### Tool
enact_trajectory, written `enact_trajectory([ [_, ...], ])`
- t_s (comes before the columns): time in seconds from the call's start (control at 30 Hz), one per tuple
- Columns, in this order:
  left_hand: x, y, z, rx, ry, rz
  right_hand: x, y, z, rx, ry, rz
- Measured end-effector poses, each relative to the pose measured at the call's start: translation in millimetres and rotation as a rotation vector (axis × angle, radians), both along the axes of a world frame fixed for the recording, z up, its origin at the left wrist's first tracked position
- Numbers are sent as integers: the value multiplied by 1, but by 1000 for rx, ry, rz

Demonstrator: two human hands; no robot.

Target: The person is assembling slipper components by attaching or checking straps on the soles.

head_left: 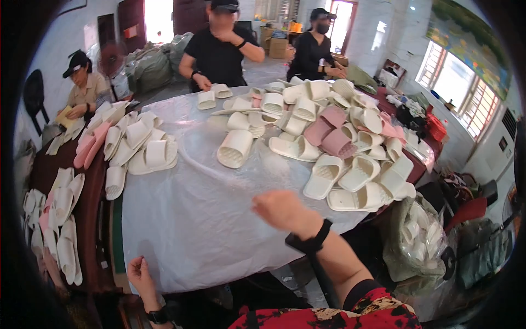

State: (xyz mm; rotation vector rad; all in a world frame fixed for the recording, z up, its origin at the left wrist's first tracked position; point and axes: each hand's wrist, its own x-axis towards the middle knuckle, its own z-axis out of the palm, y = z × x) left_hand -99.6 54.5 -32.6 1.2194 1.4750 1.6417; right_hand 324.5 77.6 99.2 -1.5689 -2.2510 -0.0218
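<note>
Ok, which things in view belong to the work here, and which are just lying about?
Likely part of the work:
slipper pile, cream and pink
smaller slipper group at left
plastic-covered table, right hand above it, left hand at its edge

Likely just lying about:
fan, back left
black chair, far left
red bundle, right

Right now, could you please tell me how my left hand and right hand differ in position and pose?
The left hand is at the near-left edge of the pale sheet; the right hand is farther forward, nearer the slipper pile.
The left hand points away from you, while the right hand points mostly leftward.
The left hand looks sharper; the right hand is slightly blurred.
Neither holds a slipper, and both wrists wear dark bands.
</note>
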Motion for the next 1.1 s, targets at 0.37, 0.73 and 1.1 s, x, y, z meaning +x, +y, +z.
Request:
enact_trajectory([
  [0.37, -35, -24, 76, 126, 410, 350, -67, -47, -70, -290, 182, 382],
  [0.73, -220, -13, 96, 119, 143, 904, -76, -54, -94, -128, 207, 272],
  [1.1, -171, 0, 128, -286, 202, 411, -86, -56, -95, -85, 195, 168],
])
